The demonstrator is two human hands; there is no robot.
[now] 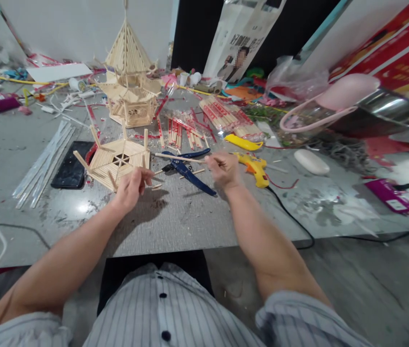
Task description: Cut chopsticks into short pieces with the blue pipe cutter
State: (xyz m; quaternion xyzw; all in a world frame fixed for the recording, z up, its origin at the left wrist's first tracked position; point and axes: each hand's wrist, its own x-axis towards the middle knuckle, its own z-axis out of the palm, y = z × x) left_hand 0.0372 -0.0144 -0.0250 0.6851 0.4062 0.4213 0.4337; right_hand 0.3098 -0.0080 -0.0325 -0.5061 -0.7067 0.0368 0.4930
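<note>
My right hand (pixel 223 169) is closed around one end of a thin wooden stick (pixel 179 157), which points left across the table. Beside the hexagonal stick platform (pixel 108 156), my left hand (pixel 134 187) has its fingers curled together; what they hold, if anything, I cannot make out. Short posts stand up from the platform's corners, and a spoked opening is at its centre. Between my hands lie blue-handled cutters (pixel 193 179) with their handles apart, and a few short stick pieces (pixel 156 186). A yellow glue gun (pixel 257 168) lies right of my right hand.
A tiered stick pagoda (pixel 132 91) stands behind the platform. Left are a black phone (pixel 69 168) and clear glue sticks (pixel 45 161). Wrapped chopsticks (pixel 217 113), a yellow curved tool (pixel 243 142), a white oval object (pixel 311 161) and a pink-handled container (pixel 349 96) lie around; a cord trails right.
</note>
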